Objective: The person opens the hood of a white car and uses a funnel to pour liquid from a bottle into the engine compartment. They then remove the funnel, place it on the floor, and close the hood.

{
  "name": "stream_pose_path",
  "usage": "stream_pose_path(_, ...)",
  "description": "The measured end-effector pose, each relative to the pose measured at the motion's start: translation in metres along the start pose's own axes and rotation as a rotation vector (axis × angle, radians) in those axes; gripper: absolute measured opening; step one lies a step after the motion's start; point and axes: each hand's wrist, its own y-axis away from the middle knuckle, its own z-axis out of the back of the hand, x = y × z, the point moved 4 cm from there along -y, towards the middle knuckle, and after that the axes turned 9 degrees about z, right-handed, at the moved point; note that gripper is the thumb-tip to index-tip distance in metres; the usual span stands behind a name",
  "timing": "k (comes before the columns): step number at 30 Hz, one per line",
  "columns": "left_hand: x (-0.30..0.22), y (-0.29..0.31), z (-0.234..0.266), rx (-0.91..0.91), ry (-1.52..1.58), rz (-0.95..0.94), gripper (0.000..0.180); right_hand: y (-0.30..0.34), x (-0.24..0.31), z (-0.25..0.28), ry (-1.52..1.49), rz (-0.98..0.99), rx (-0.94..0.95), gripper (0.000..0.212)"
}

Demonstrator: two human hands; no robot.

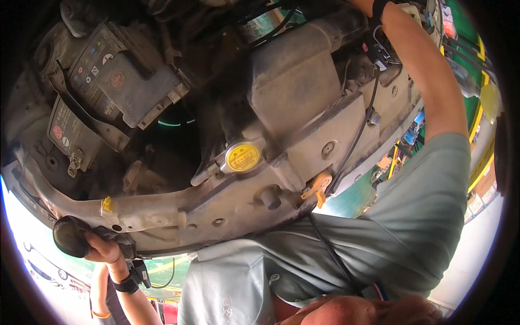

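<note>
A dusty car engine bay fills the view. At the lower left, my left hand (104,249), with a dark watch on the wrist, is closed on a black, rounded, smooth-faced object (71,236); its kind is not clear. It is beside the left end of the front crossmember (146,212). My right arm (425,70) reaches up along the right side of the bay. Only the base of my right hand (362,5), beyond a black wristband, shows at the top edge; its fingers are out of view.
A battery (81,103) under a black cover and strap sits upper left. A yellow-topped radiator cap (241,157) stands mid-front, with an orange lever (318,188) to its right. A black cable (362,142) crosses the front panel. Another person's arm (99,290) appears lower left.
</note>
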Motion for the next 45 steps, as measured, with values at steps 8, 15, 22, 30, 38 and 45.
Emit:
stream_pose_path(8, -0.007, -0.002, -0.011, 0.047, -0.184, -0.040, 0.049, -0.004, 0.009, -0.003, -0.040, -0.109, 0.116, 0.027)
stream_pose_path(15, -0.008, 0.003, 0.001, 0.092, -0.248, -0.111, 0.054, 0.000, 0.005, -0.001, -0.187, -0.117, 0.015, 0.025)
stream_pose_path(22, -0.030, -0.003, -0.020, 0.075, -0.382, -0.115, 0.062, 0.000, -0.007, 0.096, -0.411, -0.670, 0.018, 0.039)
stream_pose_path(30, -0.045, -0.007, -0.022, -0.001, -0.344, -0.143, 0.064, 0.154, 0.045, 0.308, -0.753, -1.377, -0.569, 0.041)
stream_pose_path(38, -0.049, -0.011, -0.025, 0.031, -0.430, -0.074, 0.082, 0.320, 0.165, 0.205, -0.369, -1.822, -0.276, 0.044)
stream_pose_path(45, -0.044, -0.011, -0.028, -0.005, -0.448, -0.081, 0.079, 0.346, 0.175, 0.149, -0.261, -1.955, -0.148, 0.079)
